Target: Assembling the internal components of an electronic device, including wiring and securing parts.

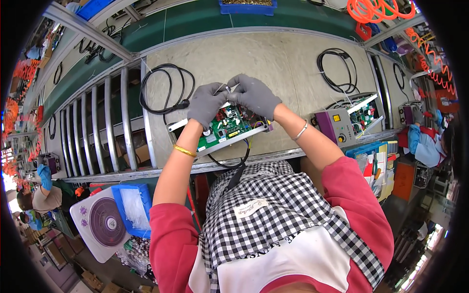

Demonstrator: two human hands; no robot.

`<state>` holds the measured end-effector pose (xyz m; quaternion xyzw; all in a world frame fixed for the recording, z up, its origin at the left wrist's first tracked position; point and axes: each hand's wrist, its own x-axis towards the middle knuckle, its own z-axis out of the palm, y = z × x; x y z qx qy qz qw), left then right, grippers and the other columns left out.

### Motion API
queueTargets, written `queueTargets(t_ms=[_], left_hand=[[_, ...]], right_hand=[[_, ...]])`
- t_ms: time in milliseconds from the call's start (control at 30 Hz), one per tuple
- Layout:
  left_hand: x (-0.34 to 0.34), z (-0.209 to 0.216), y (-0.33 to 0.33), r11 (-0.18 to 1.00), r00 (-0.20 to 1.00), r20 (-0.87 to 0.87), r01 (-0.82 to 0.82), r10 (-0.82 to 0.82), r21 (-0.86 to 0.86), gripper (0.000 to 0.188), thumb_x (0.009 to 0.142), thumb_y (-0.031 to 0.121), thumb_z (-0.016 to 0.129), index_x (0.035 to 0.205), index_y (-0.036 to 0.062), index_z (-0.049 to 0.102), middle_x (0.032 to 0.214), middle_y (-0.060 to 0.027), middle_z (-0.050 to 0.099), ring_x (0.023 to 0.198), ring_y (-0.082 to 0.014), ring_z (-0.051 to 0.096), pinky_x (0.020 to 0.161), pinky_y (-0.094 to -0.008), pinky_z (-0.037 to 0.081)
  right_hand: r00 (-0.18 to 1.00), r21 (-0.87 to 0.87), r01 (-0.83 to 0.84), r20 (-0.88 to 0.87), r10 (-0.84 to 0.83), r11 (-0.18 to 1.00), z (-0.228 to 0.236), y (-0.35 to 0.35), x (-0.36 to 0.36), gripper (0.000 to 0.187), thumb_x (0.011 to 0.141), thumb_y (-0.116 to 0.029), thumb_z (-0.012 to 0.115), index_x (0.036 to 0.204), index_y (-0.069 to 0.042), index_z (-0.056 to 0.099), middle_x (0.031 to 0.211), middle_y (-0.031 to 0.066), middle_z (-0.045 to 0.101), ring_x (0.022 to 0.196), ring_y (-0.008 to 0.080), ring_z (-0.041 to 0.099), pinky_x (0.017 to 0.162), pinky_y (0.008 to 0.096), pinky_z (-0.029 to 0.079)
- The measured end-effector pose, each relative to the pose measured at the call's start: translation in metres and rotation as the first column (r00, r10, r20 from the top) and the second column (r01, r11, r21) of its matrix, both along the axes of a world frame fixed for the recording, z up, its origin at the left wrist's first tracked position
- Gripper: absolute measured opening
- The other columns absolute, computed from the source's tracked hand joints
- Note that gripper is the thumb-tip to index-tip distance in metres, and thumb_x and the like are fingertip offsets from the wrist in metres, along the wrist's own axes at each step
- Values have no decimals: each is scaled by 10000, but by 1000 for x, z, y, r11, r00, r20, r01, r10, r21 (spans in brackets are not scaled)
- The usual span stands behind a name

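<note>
An open electronic unit with a green circuit board point(225, 128) in a metal frame lies on the bench in front of me. Above its far edge, my left hand point(207, 103) and my right hand point(255, 96), both in grey gloves, meet fingertip to fingertip. Both are closed in a pinch. Between them shows a small pale piece, perhaps a cable tie or wire end, too small to name surely. A black cable point(239, 168) hangs from the unit over the bench's near edge toward my apron.
To the right stands a second open unit with a purple panel point(328, 126). Coiled black cables point(337, 71) lie on the bench point(283, 53). Metal rollers point(111, 124) adjoin at left. A fan point(105, 222) and blue bin point(133, 207) stand lower left. Co-workers sit at both sides.
</note>
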<state>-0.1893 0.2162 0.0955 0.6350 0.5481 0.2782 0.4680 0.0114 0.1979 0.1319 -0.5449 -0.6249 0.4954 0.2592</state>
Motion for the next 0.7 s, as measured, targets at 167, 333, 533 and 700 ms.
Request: queueTargets(t_ms=[167,333,533,700], left_hand=[[5,0,-8,997,997,-74,10,-4,71,304,912,290,703,1112,80,795,947,-152,787,872,-279,758,810,-372,573],[9,-1,-19,969,985,-174,26,17,245,292,932,334,710,1076,97,802,791,-135,742,705,-239,720,679,-362,553],[5,15,-14,979,946,-307,152,-104,136,317,922,370,671,1093,134,797,939,-176,762,910,-366,735,831,-449,566],[-4,33,-15,977,979,-89,172,-184,-125,340,934,377,666,1143,135,783,975,-183,762,959,-368,727,860,-458,558]], right_hand=[[997,103,80,-21,-78,991,-11,0,-3,355,933,-275,756,1155,-5,694,944,158,758,849,259,735,762,381,568],[994,204,88,52,-100,975,-10,-6,-4,273,918,-250,754,1068,-23,737,910,129,764,830,253,732,754,376,562],[992,298,89,56,-111,950,2,-11,-4,224,899,-224,757,1041,-51,754,879,84,747,779,191,699,729,345,545],[988,199,141,-83,-127,970,0,-1,-1,191,929,-206,743,1017,-37,744,890,50,728,777,125,671,701,313,550]])
